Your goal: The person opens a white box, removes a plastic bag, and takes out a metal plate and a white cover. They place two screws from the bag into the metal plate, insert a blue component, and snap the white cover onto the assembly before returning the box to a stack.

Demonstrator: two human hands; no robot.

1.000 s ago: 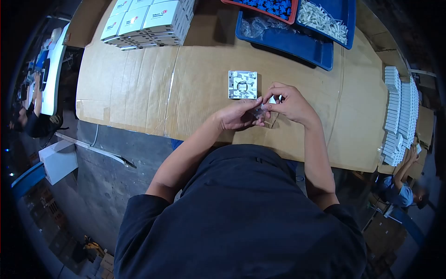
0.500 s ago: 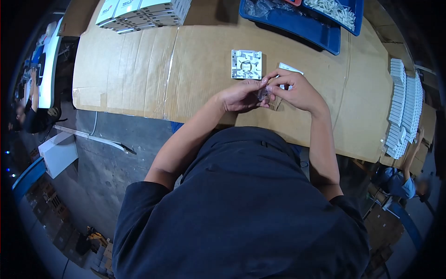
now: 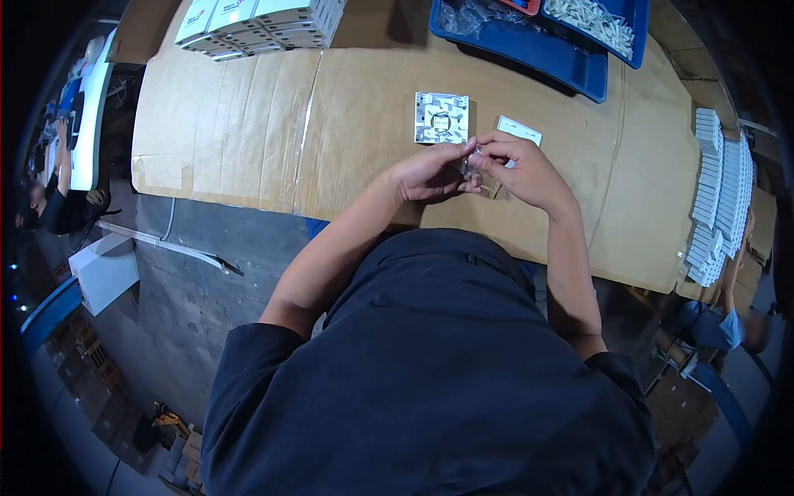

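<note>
Over the cardboard-covered table, my left hand (image 3: 434,171) and my right hand (image 3: 529,172) meet around a small clear plastic bag (image 3: 466,169). Fingers of both hands pinch it, and what it contains is too small to make out. Just beyond my left hand lies a square white-and-grey piece (image 3: 442,118) with a dark ring at its middle. Behind my right hand rests a flat white plate (image 3: 521,130) with small slots, its near part covered by the fingers.
White boxes (image 3: 263,21) are stacked at the back left. Blue trays (image 3: 529,59) at the back hold clear bags and small white parts (image 3: 589,25). Rows of white plates (image 3: 718,198) stand along the right edge. Other people are at the far left and right.
My right hand's fingers have shifted slightly on the plastic bag, and more of the white plate behind them shows. The view has moved a little.
</note>
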